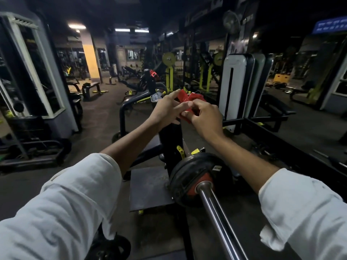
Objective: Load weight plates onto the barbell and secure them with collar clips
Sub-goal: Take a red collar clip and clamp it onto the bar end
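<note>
Looming just R of the hands, a white-padded machine stands upright on the gym floor. Below the hands & nearer the body, a dark bench frame rises toward the L wrist, w/ a flat steel footplate at its base under the L forearm. The bar comes in from the bottom edge & points up toward the hands, lying btwn the two forearms, closer to the R one. A black plate is already on the bar, under the R forearm. A red ring sits at its centre round the bar: prob. the plate's hub, but could be a collar, too dim to say.

Both arms reach fwd in white sleeves pushed up toward the elbows. L hand & R hand are together, well above & beyond the plate. Both grip one red clip btwn them: L index lies straight along its top w/ the thumb pinching its side, R fingers curl round its lower part. The clip is in the air, well apart from the bar.
</note>
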